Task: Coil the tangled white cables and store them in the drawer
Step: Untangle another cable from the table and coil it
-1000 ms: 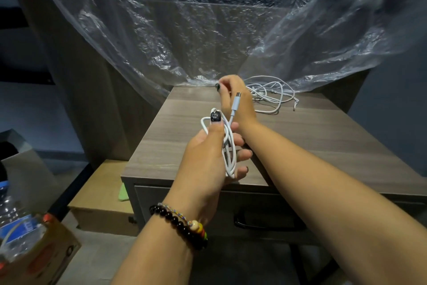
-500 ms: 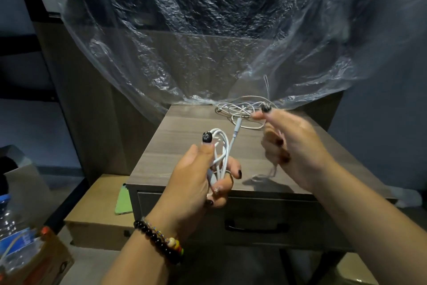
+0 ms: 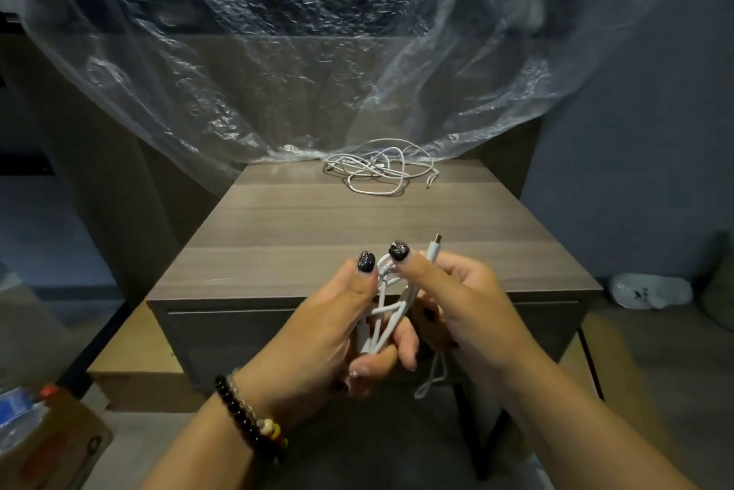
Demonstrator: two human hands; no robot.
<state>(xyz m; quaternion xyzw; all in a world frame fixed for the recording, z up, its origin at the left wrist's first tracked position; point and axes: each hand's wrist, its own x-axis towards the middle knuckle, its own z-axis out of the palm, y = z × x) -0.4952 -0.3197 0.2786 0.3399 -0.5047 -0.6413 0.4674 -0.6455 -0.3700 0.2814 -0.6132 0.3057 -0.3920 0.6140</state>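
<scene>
White coiled cable (image 3: 387,314) gripped by curled left hand (image 3: 337,330); right hand (image 3: 472,306) pinches it too.

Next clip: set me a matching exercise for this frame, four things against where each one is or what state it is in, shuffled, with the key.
Things
1. coiled white cable bundle
2. loose tangle of white cables
3. dark-fronted wooden drawer
4. black beaded bracelet

Places or states
A. closed, below the tabletop
B. lying at the far edge of the grey wooden tabletop
C. around the left wrist
D. gripped between the left hand and the right hand

Pairs: 1-D, 2-B, 3-A, 4-C
</scene>
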